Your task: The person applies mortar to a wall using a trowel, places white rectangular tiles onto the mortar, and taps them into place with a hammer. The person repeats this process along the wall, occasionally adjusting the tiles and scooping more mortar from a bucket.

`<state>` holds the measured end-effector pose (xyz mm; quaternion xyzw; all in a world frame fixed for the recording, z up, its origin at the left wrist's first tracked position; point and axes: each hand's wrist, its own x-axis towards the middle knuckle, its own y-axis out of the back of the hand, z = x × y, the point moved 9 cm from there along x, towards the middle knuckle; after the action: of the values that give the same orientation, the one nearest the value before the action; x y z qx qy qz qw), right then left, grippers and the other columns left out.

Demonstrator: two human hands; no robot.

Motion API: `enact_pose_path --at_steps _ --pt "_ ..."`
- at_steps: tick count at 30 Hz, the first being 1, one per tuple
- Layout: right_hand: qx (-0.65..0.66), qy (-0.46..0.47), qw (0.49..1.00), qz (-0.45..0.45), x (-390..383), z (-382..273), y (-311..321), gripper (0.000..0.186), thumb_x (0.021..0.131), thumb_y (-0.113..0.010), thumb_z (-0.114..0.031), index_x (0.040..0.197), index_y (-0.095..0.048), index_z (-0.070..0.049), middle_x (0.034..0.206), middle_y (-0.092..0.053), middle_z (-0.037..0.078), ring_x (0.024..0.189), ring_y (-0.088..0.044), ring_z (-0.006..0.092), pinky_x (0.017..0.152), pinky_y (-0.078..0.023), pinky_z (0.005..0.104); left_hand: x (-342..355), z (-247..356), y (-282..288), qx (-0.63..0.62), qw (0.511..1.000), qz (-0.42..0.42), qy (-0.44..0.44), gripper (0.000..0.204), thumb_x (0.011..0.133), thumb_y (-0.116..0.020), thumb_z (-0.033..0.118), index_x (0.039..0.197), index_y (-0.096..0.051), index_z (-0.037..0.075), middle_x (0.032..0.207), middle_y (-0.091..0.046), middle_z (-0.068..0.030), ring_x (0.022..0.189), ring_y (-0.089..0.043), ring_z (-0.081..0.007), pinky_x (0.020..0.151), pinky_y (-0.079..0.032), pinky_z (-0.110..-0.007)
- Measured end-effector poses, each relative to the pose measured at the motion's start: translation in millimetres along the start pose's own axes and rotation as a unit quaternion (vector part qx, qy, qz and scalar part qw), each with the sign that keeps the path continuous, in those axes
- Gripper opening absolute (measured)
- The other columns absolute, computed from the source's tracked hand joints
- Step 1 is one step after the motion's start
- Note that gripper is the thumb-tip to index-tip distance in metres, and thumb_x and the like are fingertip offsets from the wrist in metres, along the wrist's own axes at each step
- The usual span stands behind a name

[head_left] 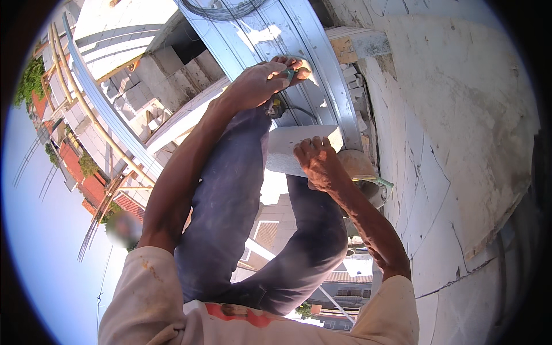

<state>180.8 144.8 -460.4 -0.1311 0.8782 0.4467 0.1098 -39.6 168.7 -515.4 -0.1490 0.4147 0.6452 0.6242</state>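
A pale lightweight concrete block (pixel 290 138) sits in front of my right knee, above the metal planks. My right hand (pixel 322 164) is closed on its right part, with the fingers bent over the top. My left hand (pixel 253 86) reaches past my left knee with its fingers curled in beside my foot (pixel 300 70). A small green thing (pixel 291 75) shows between those fingertips and my toes; its kind cannot be made out. Just below lies a small yellow-and-black object (pixel 278 107), partly hidden by my trouser leg.
Ribbed metal planks (pixel 313 49) run away ahead, with coiled wire (pixel 224 10) on top. A pale block wall (pixel 414 167) rises at the right. Beside the block stands a dusty round container (pixel 357 165) with a green handle-like piece (pixel 379 181). Bamboo poles (pixel 95 123) and a drop lie left.
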Motion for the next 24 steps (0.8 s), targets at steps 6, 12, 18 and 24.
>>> enact_pose_path --at_steps 6,12,18,24 --pt "0.022 -0.127 0.987 -0.1 -46.0 11.3 78.1 0.069 0.058 -0.088 -0.02 0.118 -0.059 -0.002 0.109 -0.063 0.014 0.095 -0.064 0.0286 0.088 -0.052 0.043 -48.5 30.7 -29.0 0.063 0.975 -0.206 0.054 0.097 0.081 -0.084 0.053 0.153 -0.046 0.0 0.155 -0.05 -0.0205 0.145 -0.046 -0.0351 0.119 -0.037 -0.041" --pt "0.042 -0.326 0.94 -0.093 -76.2 43.6 155.9 0.064 0.054 -0.08 -0.01 0.114 -0.06 -0.001 0.096 -0.064 0.015 0.086 -0.069 0.0337 0.076 -0.059 0.0435 -71.3 77.6 -99.5 0.141 0.93 -0.31 -0.14 0.12 0.051 -0.098 0.028 0.154 -0.042 0.008 0.163 -0.037 -0.011 0.155 -0.028 -0.0307 0.13 -0.014 -0.055" --pt "0.018 -0.382 0.924 -0.025 -90.9 62.6 207.3 0.068 0.051 -0.081 -0.012 0.114 -0.057 -0.001 0.102 -0.066 0.019 0.089 -0.071 0.0384 0.081 -0.06 0.0461 -31.3 138.1 -84.1 0.129 0.932 -0.062 -0.333 0.105 0.055 -0.092 0.017 0.15 -0.047 0.008 0.154 -0.049 -0.011 0.147 -0.042 -0.0313 0.129 -0.02 -0.055" --pt "0.045 -0.369 0.926 0.06 -67.8 79.1 207.5 0.071 0.067 -0.079 -0.009 0.134 -0.053 -0.005 0.132 -0.059 0.02 0.126 -0.06 0.0397 0.104 -0.052 0.0512 -9.6 112.4 -30.3 0.143 0.936 0.051 -0.318 0.078 0.056 -0.082 0.011 0.131 -0.06 0.008 0.128 -0.065 -0.0108 0.126 -0.059 -0.0285 0.112 -0.038 -0.046"
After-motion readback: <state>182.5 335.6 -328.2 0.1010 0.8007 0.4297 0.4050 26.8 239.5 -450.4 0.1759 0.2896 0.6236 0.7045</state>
